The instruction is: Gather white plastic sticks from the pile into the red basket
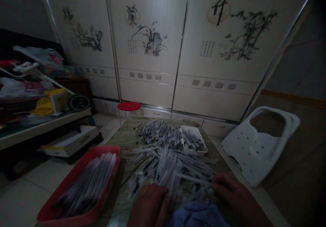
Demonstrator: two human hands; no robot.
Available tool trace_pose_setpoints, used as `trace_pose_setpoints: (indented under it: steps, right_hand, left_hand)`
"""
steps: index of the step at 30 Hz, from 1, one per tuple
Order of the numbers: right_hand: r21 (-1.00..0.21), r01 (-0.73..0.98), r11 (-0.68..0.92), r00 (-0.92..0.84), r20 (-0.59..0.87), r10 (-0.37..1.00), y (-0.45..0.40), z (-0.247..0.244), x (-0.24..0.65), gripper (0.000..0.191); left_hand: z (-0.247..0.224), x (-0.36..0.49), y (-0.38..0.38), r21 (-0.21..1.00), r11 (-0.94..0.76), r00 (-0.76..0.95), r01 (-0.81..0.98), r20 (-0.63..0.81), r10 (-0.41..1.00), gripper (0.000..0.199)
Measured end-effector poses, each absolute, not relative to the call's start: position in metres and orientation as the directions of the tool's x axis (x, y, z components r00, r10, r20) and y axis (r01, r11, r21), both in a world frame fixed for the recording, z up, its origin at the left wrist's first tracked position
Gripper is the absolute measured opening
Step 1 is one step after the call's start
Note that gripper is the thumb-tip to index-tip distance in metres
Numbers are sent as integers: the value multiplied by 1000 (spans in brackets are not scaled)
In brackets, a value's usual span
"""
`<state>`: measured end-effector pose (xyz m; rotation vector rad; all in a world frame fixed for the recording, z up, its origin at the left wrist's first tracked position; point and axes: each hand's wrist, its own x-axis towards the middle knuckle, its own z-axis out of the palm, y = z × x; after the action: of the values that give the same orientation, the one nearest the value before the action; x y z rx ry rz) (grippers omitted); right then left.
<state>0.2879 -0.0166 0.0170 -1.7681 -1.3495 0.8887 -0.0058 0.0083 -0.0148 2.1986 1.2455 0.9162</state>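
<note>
Near the table's front edge my right hand point(228, 189) pinches the end of a pale, translucent pen barrel point(193, 178), which points left across the pile. My left hand point(150, 203) is curled at the near side of the loose pens point(166, 166), its thumb and forefinger close together; what lies between them is hidden. Between my hands, at the bottom edge, is a crumpled blue cloth point(200, 215). A red tub point(112, 182) to the left holds many clear pen barrels point(89, 182) lined up lengthwise, with dark ends toward me.
A white tray point(205, 149) with dark-tipped pens stands at the table's back right, beside a heap of similar pens point(158, 132). Beyond the table is a red stool point(129, 106). A white plastic chair point(257, 152) stands right; a cluttered bench point(46, 126) is left.
</note>
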Motion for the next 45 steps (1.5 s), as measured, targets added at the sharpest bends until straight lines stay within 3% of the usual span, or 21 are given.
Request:
trace_pose_setpoints:
  steps: [7, 13, 17, 20, 23, 26, 33, 36, 40, 45]
  right_hand:
    - [-884, 450, -128, 41, -122, 992, -16, 15, 261, 18]
    - [-901, 411, -138, 14, -145, 989, -15, 16, 254, 15]
    - [-917, 378, -127, 20, -129, 991, -15, 18, 246, 19]
    - [-938, 313, -153, 48, -145, 988, -13, 18, 245, 28]
    - [-933, 321, -162, 170, -111, 979, -7, 12, 255, 35]
    - [-859, 484, -164, 283, -24, 959, 1, 3, 271, 34]
    - [-675, 724, -144, 260, 74, 963, 1, 2, 260, 21]
    - [-578, 804, -136, 228, 90, 969, 2, 4, 248, 19]
    - [-463, 875, -143, 199, 74, 977, 18, 5, 242, 17]
    - [-320, 935, -154, 168, 15, 986, 41, 5, 232, 11]
  left_hand:
    - [-22, -5, 7, 679, -455, 214, 576, 412, 886, 27]
    - [-22, -12, 14, 574, -582, 400, 576, 423, 813, 22]
    - [-19, -11, 16, 551, -579, 477, 601, 335, 813, 23]
    - [-15, -11, 14, 613, -522, 452, 593, 284, 846, 21]
    - [-10, -12, 13, 750, -408, 339, 520, 257, 905, 23]
    - [-7, -13, 14, 861, -278, 234, 425, 193, 953, 26]
    - [5, -13, 18, 985, 112, 116, 128, -127, 985, 25]
    - [1, -18, 21, 973, 232, 130, 0, -230, 964, 23]
    - [-10, -25, 23, 949, 288, 175, -132, -263, 949, 24]
    - [-12, -24, 25, 817, 427, 252, -388, -352, 901, 36]
